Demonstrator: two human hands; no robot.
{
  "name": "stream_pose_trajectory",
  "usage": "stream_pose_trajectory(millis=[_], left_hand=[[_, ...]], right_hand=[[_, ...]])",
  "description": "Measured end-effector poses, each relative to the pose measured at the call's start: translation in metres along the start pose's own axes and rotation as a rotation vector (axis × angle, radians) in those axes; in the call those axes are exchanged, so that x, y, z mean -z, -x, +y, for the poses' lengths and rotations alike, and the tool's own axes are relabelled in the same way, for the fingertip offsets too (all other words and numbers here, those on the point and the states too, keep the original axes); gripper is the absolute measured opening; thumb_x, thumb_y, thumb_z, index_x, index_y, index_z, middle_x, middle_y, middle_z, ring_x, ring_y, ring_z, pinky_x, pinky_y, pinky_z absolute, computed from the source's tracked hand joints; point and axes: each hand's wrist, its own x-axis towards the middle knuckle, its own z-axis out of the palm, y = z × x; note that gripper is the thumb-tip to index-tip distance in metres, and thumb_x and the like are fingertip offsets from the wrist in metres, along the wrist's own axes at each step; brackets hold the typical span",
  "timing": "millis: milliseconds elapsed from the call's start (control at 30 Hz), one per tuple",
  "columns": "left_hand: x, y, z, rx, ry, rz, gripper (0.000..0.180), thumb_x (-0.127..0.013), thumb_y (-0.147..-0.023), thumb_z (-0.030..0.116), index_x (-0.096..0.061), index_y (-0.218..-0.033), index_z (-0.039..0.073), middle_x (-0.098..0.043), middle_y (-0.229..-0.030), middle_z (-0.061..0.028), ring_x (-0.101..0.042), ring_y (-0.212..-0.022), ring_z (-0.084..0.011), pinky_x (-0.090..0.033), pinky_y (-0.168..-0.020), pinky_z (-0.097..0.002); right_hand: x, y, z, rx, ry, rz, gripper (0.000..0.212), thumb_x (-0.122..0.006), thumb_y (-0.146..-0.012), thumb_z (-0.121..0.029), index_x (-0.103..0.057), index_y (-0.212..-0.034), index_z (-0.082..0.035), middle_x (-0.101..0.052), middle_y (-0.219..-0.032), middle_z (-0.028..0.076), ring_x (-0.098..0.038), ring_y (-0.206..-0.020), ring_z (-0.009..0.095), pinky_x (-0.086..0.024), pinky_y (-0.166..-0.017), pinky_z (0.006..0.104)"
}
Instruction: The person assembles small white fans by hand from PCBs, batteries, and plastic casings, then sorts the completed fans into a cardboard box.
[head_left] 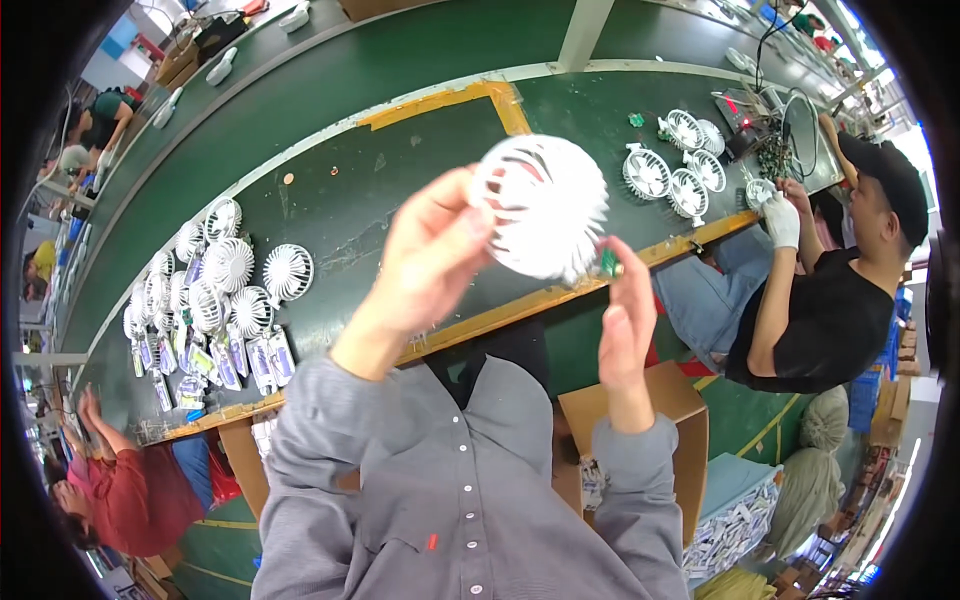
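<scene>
My left hand point(425, 255) is closed on the left rim of a round white fan head point(545, 205) with a slotted cage, held up above the green bench. Close by the fan's lower right edge, my right hand point(628, 325) pinches a small green circuit board point(610, 263) between thumb and fingers. Whether a wire joins the board to the fan cannot be made out. To the left, a pile of white fans point(228, 265) lies on the bench, many with small purple-and-white parts point(265, 362) attached.
More white fan heads point(647, 173) lie at the right, near a co-worker's white-gloved hand point(781, 220) and a device with a red light point(738, 112). A conveyor belt point(420, 45) runs behind the bench. An open cardboard box point(690, 430) stands below, on my right.
</scene>
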Motion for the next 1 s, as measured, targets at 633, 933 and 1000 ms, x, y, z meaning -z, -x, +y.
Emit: stream_pose_trajectory(millis=[633, 933, 1000], left_hand=[[0.024, 0.052, -0.026, -0.199, -1.015, 0.067, 0.033, -0.061, -0.091, 0.021, -0.056, -0.115, -0.001, -0.061, -0.111, -0.0175, -0.059, -0.109, -0.0316, -0.045, -0.094, -0.0367], [0.264, 0.14, 0.17, 0.337, -2.216, 0.872, 0.072, -0.067, -0.081, 0.05, -0.053, -0.127, -0.004, -0.057, -0.126, -0.0246, -0.055, -0.116, -0.0386, -0.046, -0.098, -0.0444], [0.287, 0.15, 0.2, 0.502, -2.024, 0.929, 0.082, -0.066, -0.077, 0.061, -0.056, -0.124, -0.005, -0.059, -0.124, -0.0252, -0.056, -0.118, -0.0378, -0.045, -0.098, -0.0427]], right_hand=[[-0.004, 0.037, 0.016, -0.228, -0.199, 0.074, 0.035, -0.061, -0.094, -0.012, -0.051, -0.124, 0.003, -0.06, -0.116, 0.008, -0.059, -0.102, 0.015, -0.047, -0.089, 0.0292], [0.132, -0.042, 0.129, 0.219, 1.284, -0.055, 0.026, -0.064, -0.088, -0.012, -0.056, -0.108, 0.003, -0.059, -0.103, 0.021, -0.054, -0.098, 0.039, -0.044, -0.087, 0.0442], [0.146, -0.056, 0.135, 0.219, 1.323, -0.054, 0.025, -0.063, -0.089, -0.013, -0.056, -0.107, 0.002, -0.059, -0.102, 0.02, -0.055, -0.099, 0.038, -0.044, -0.087, 0.0437]])
